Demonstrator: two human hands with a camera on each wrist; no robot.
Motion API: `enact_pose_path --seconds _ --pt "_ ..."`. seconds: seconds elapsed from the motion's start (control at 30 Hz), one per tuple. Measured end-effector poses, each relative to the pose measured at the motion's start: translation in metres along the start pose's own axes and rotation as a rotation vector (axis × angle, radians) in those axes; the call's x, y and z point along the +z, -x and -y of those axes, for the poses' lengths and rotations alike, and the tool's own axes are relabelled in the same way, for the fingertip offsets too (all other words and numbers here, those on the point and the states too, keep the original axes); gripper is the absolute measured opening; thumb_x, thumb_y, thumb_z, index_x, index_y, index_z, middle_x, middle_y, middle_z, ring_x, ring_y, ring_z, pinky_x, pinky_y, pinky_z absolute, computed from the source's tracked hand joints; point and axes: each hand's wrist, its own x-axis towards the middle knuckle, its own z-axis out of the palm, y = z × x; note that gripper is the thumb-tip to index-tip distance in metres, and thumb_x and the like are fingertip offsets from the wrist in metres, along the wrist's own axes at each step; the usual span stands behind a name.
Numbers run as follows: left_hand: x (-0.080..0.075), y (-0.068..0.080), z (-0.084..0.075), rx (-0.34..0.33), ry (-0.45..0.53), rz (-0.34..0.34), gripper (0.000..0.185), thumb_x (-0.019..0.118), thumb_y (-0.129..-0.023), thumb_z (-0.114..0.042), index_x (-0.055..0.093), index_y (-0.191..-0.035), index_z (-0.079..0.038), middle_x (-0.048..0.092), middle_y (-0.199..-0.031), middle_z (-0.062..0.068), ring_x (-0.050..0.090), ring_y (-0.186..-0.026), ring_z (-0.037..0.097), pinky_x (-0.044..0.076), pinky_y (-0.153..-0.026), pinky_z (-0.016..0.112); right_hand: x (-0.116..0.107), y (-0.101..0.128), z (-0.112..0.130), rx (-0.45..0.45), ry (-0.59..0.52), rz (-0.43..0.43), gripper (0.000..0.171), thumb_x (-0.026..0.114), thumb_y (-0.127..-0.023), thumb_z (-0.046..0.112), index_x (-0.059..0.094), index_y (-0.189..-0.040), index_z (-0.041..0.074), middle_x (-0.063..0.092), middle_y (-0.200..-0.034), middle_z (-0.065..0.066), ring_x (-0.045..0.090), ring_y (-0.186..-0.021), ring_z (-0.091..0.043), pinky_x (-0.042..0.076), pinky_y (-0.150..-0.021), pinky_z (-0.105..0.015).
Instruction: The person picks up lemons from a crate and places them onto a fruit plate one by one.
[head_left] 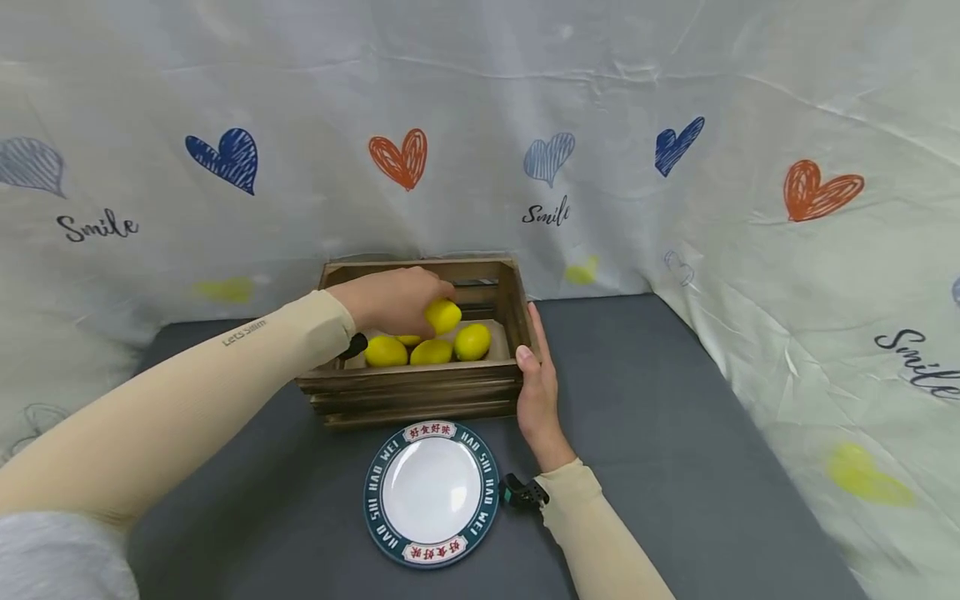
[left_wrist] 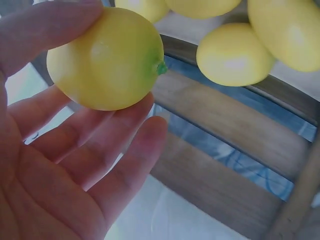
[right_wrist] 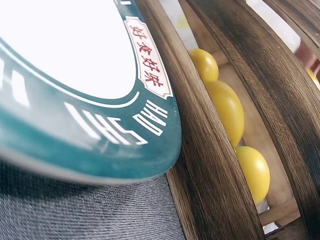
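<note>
In the head view my left hand [head_left: 401, 298] reaches into a slatted wooden crate [head_left: 420, 396]. It pinches a yellow lemon [head_left: 442, 316] between thumb and fingers. The left wrist view shows this lemon [left_wrist: 107, 60] close up, its green tip facing right and the fingers curving beneath it. Several more lemons [head_left: 472, 342] lie on the crate's floor, one partly hidden by the left hand. Against the crate's right end rests my right hand [head_left: 538, 400], fingers stretched along the outside and thumb at the front corner. The right hand itself is out of sight in the right wrist view.
A round white plate [head_left: 431, 492] with a teal lettered rim lies in front of the crate on the dark grey tabletop [head_left: 637, 450]. Behind the crate hangs a pale curtain [head_left: 472, 100] printed with hearts, which also runs down the right side.
</note>
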Motion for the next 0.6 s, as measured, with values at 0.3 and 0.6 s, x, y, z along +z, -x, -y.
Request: enact_pose_path --seconds 0.3,0.6 --pt "-0.005 0.047 -0.003 -0.034 -0.065 -0.058 0.064 0.083 -0.094 -0.024 0.061 -0.153 -0.014 0.068 -0.142 0.01 0.066 -0.116 0.028 0.057 -0.111 0.05 0.0 0.001 0.0 0.007 0.009 -0.003 0.069 0.039 -0.103 0.044 0.027 -0.171 0.044 0.024 -0.179 0.016 0.021 -0.168 -0.023 0.01 -0.132 -0.071" --pt "-0.014 0.095 -0.015 -0.02 -0.079 -0.137 0.063 0.086 -0.093 -0.029 0.063 -0.15 -0.018 0.069 -0.138 0.007 0.067 -0.112 0.026 0.06 -0.106 0.046 0.002 -0.001 -0.002 -0.004 -0.012 -0.003 0.07 0.039 -0.104 0.042 0.027 -0.172 0.038 0.024 -0.179 0.017 0.02 -0.167 -0.021 0.01 -0.132 -0.069"
